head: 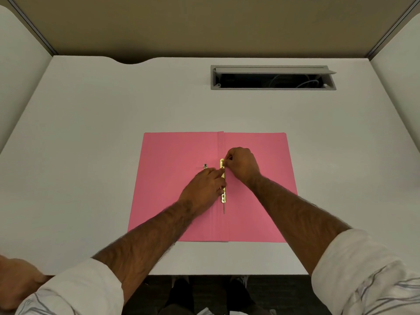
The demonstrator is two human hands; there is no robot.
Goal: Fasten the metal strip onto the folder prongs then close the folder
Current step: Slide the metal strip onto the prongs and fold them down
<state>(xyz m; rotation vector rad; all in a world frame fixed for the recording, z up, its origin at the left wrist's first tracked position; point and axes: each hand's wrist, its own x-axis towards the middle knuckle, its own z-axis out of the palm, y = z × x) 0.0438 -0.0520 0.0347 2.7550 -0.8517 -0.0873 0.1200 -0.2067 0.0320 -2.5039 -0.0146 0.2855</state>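
Observation:
A pink folder [172,155] lies open and flat on the white desk. A gold metal strip [223,196] runs along its spine fold, with a thin prong sticking out below its near end. My left hand [204,189] presses on the middle of the strip, fingers laid over it. My right hand [242,164] pinches the thin prong at the strip's far end between thumb and finger. A small metal piece [205,166] lies on the left flap, just beyond my left fingertips.
The white desk [91,133] has an open cable hatch [272,78] at the back right. Partition walls stand on both sides and behind. Another person's hand [16,283] rests on the desk's front left edge.

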